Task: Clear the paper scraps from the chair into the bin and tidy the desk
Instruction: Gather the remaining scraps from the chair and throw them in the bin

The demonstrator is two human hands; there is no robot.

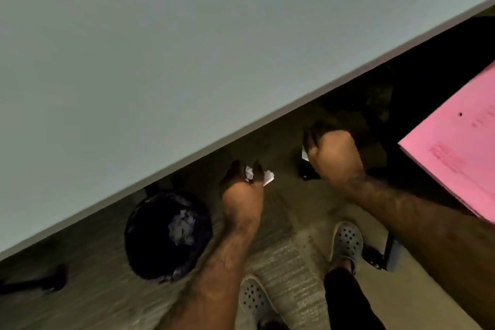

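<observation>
The left hand (242,187) is curled, and bits of white paper scraps (268,177) poke out between its fingers. It holds them tight. The right hand (333,158) is closed in a fist. A small white corner of paper (304,155) peeks out at the side nearest the left hand, so it holds a scrap too.

Both hands hang over the floor (278,211), just below the long pale edge of the tabletop (160,61). The tabletop fills the whole space above the hands and runs slanted across the view.

The bin (150,244) is round and dark. It sits on the floor off to the outer side of the left hand and a bit lower, near that arm. Some crumpled paper (182,226) lies inside it already. The left hand is close to the bin but not over it.

On the outer side of the right hand there is a pink sheet (455,158) with faint writing. The picture does not show what it rests on.

Below the hands are two grey shoes with holes (347,241), standing on a striped mat (281,265). A small dark thing (308,170) sits on the floor between the hands, too blurry to tell what it is.
</observation>
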